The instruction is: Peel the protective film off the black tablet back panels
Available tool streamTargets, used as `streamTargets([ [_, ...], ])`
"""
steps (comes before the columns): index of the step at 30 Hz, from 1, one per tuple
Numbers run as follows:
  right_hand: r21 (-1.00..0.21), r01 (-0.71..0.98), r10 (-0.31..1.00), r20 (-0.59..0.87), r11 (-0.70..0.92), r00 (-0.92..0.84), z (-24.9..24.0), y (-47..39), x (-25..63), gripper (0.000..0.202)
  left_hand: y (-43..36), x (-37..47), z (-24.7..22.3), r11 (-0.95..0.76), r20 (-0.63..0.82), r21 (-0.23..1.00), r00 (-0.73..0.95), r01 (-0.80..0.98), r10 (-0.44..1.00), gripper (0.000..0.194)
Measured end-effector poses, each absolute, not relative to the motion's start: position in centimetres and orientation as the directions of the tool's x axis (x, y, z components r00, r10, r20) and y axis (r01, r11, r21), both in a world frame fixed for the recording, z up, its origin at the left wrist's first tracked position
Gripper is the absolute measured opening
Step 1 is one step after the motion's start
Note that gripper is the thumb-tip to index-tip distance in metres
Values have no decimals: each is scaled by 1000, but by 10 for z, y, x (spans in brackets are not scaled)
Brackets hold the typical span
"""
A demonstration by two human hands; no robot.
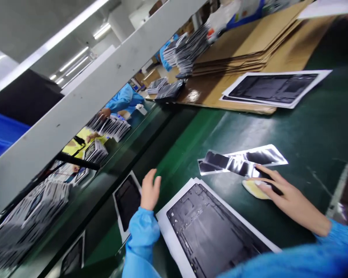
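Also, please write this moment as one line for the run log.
left hand: open, beside large dark panel | right hand: fingers at glossy strip, by yellow pad | cardboard: flat, stacked

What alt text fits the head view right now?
The right hand touches the end of a glossy dark strip by a yellow pad on a green work surface; the left hand, open, is beside a large dark panel. Stacked cardboard lies beyond.
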State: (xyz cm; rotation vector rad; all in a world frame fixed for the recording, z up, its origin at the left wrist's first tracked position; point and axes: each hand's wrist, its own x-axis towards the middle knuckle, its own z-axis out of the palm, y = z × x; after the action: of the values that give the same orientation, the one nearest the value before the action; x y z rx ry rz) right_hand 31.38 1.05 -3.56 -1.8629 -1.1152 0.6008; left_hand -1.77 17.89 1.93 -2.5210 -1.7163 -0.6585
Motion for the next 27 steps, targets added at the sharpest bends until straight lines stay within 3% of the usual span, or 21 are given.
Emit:
streamTargets([
  [3, -820, 557, 892, 146, -132, 428, -42, 9, 317, 37, 157, 76, 13, -699, 192, 211, 672, 683, 715, 35],
  [7, -760, 636, 859, 230, -136, 458, -51, -10, 320, 38, 132, 165, 3, -864, -19, 127, 873, 486, 488, 41],
  [12, -732, 648, 857, 182, -210, 483, -55, -27, 325, 39, 126, 202, -13, -887, -66, 113, 894, 447, 443, 47],
  [17, -736, 663, 970, 38, -135, 239, -53, -6, 328, 42, 123, 201, -11, -859, -66, 176, 876, 481, 477, 51],
  [21, -745, 666, 996, 18, -41, 82, -48, 19, 325, 37, 117, 207, -10, -827, -126, 210, 853, 522, 507, 66],
  [24, -727, 686, 1000, 16, 19, -10, -51, 22, 324, 40, 113, 213, -9, -793, -109, 219, 822, 568, 559, 53],
  [27, -715, 699, 998, 61, 27, 23, -65, 9, 335, 46, 117, 213, -2, -741, -76, 263, 779, 618, 623, 38],
])
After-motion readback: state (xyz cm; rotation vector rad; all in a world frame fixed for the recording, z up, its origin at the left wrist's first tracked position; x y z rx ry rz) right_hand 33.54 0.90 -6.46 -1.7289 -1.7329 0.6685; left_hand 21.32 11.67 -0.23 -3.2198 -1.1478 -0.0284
